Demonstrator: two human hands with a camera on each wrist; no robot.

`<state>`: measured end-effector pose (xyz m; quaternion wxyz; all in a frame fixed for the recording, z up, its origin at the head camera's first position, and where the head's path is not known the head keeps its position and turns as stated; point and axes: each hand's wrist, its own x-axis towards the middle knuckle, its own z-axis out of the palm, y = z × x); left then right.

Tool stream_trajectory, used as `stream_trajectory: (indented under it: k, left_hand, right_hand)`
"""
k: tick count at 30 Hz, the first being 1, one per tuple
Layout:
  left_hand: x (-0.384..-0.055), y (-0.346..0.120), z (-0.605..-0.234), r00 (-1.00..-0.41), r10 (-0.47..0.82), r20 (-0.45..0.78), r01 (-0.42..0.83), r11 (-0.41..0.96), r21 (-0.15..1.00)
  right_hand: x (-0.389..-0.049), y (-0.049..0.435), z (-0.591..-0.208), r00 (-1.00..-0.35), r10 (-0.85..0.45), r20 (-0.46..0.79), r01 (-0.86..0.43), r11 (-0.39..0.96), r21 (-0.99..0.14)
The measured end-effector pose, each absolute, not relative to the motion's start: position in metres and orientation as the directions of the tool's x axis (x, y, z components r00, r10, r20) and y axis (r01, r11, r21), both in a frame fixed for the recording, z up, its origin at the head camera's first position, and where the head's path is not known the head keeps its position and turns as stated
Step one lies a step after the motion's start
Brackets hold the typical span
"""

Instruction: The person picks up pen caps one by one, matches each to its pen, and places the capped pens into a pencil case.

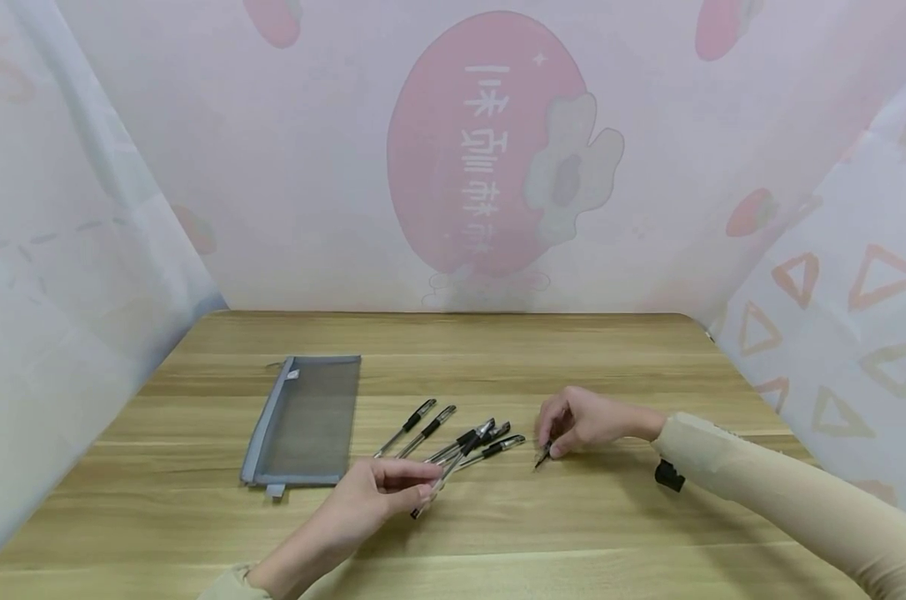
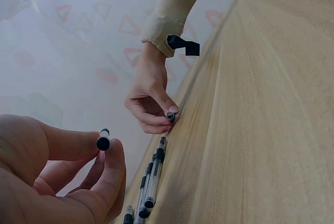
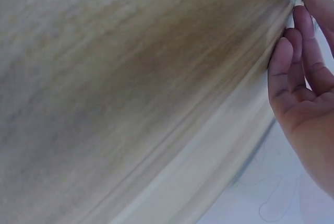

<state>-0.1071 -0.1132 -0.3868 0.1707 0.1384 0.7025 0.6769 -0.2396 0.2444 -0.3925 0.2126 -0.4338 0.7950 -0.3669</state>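
My left hand (image 1: 370, 500) pinches a clear-barrelled black pen (image 1: 463, 448) between thumb and fingers, tilted across the loose pens. In the left wrist view the black end of this pen (image 2: 103, 142) faces the camera. To the right, my right hand (image 1: 582, 421) pinches a small dark pen-like piece (image 1: 543, 456) low over the table, its thin end pointing down. Most of that piece is hidden by the fingers. Several pens (image 1: 490, 451) with black grips lie fanned out between the hands. The right wrist view shows curled fingers (image 3: 282, 62) at the table surface.
A grey mesh zip pouch (image 1: 310, 425) lies flat on the wooden table (image 1: 573, 533), left of the pens. Printed cloth (image 1: 332, 167) hangs behind the table and at both sides. A black strap (image 1: 670, 476) hangs from the right sleeve.
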Motion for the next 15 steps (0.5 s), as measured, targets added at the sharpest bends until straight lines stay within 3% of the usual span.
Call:
stream_trajectory:
  k: [9, 15]
  left_hand:
    - [-0.109, -0.114, -0.385, -0.897, 0.437, -0.07, -0.046, 0.065, 0.997]
    - [-0.114, -0.115, -0.384, -0.894, 0.445, -0.062, -0.015, 0.107, 0.994]
  right_hand:
    - [-0.238, 0.247, -0.38, -0.621, -0.783, 0.036, -0.527, 0.383, -0.759]
    - [-0.228, 0.24, -0.37, -0.779, -0.621, 0.085, -0.42, 0.416, -0.806]
